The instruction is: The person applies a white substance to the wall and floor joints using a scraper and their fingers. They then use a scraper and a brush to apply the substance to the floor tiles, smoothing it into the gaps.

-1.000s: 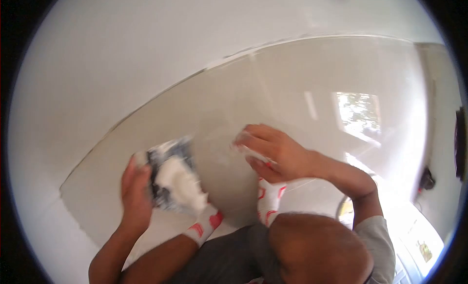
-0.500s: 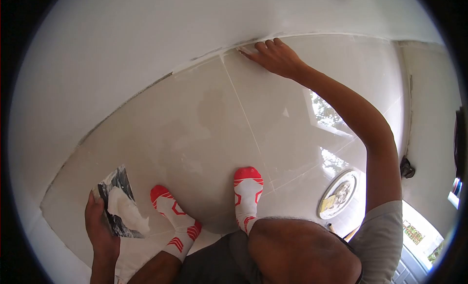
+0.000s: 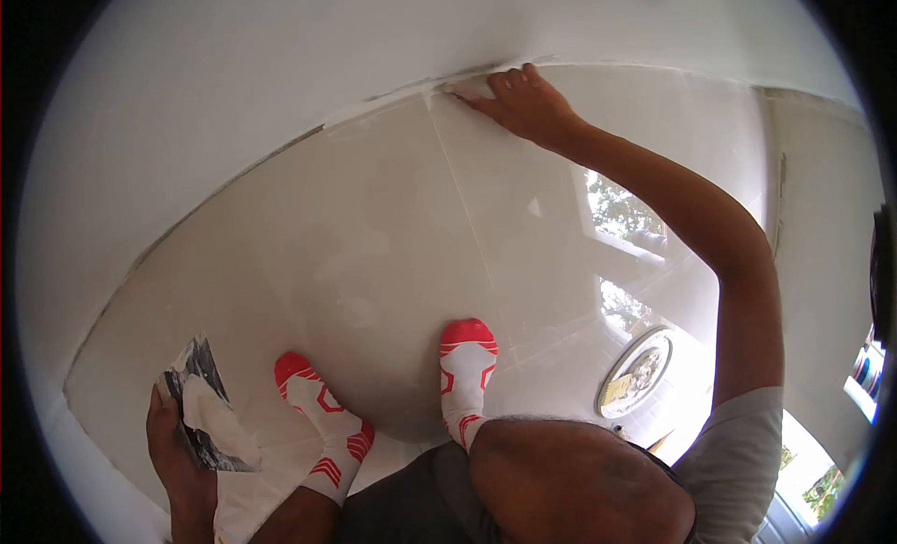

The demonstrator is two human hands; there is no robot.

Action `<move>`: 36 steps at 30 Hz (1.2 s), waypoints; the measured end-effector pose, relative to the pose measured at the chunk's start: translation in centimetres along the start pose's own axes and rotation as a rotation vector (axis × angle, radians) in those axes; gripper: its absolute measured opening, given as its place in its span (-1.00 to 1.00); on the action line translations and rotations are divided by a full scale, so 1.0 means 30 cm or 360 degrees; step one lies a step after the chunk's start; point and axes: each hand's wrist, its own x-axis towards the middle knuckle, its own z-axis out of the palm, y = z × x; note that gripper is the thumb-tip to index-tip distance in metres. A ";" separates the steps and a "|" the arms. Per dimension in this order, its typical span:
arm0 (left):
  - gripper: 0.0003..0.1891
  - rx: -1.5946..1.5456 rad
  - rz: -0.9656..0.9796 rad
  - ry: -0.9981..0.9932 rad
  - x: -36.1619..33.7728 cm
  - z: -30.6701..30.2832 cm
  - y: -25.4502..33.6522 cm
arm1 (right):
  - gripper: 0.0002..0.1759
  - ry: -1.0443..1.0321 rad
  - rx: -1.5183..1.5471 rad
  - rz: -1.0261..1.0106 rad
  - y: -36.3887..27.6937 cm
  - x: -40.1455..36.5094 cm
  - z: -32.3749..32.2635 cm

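My left hand (image 3: pixel 175 448) grips the edge of a dark, smeared flat plate (image 3: pixel 199 358), which carries a mound of white paste (image 3: pixel 220 421). At the top, my right hand (image 3: pixel 525 105) is at the joint where the tiled floor (image 3: pixel 374 226) meets the white wall (image 3: pixel 280 58). Its fingers are bent and pinch a small, thin, pale piece too small to make out, close to the wall's foot. White paste lies along parts of this joint, and a dark gap runs farther left.
My feet, in white and red socks (image 3: pixel 467 366), stand on the tiles. A round lid or tray (image 3: pixel 662 346) holding paste and a yellow scraper (image 3: pixel 617 389) lies at the right. Another wall (image 3: pixel 818 189) rises at the far right.
My right hand has shifted slightly up and left along the wall joint. My left hand and the plate appear lower and farther left; the whole view has shifted slightly.
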 end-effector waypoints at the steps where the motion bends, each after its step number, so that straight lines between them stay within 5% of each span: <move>1: -0.69 0.0010 -0.0001 -0.0007 -0.002 0.008 0.000 | -0.30 0.0005 0.0016 -0.0048 -0.016 0.020 -0.009; 3: -0.66 0.0054 -0.0048 0.0207 -0.007 0.029 0.005 | -0.30 -0.0039 0.0015 -0.0034 -0.024 0.051 -0.043; 7: -0.59 0.0117 -0.0037 -0.0149 0.012 -0.013 0.009 | -0.26 -0.0143 0.0022 0.0034 -0.012 0.034 -0.025; 9: -0.52 0.0106 -0.0042 0.0109 0.009 -0.007 0.003 | -0.26 -0.0223 -0.0036 0.0011 0.035 -0.009 -0.019; 20: -0.56 0.0226 0.0007 -0.0178 -0.025 0.080 0.051 | -0.32 -0.0313 -0.0326 0.0165 0.260 -0.356 0.152; 26: -0.61 0.0269 0.0117 -0.0165 -0.038 0.149 0.061 | -0.32 -0.0888 -0.0294 0.0353 0.342 -0.521 0.176; 28: -0.63 0.0269 0.0167 -0.0281 -0.054 0.165 0.064 | -0.34 -0.1111 -0.0122 0.0676 0.309 -0.573 0.201; 31: -0.63 0.0126 0.0019 -0.0494 -0.028 0.197 0.053 | -0.36 -0.0813 0.0956 0.0775 0.166 -0.507 -0.070; 32: -0.63 0.0124 0.0037 -0.0519 -0.023 0.217 0.047 | -0.39 -0.0345 0.1320 0.0784 0.062 -0.485 -0.123; 34: -0.63 0.0183 -0.0067 -0.0677 -0.016 0.252 0.044 | -0.41 0.0073 0.2200 0.0676 -0.070 -0.418 -0.383; 35: -0.63 0.0178 -0.0083 -0.0736 -0.017 0.264 0.042 | -0.39 0.0693 0.2335 0.0593 -0.175 -0.396 -0.458; 36: -0.63 0.0186 -0.0065 -0.0736 -0.018 0.282 0.038 | -0.36 0.0873 0.2484 0.0540 -0.206 -0.375 -0.566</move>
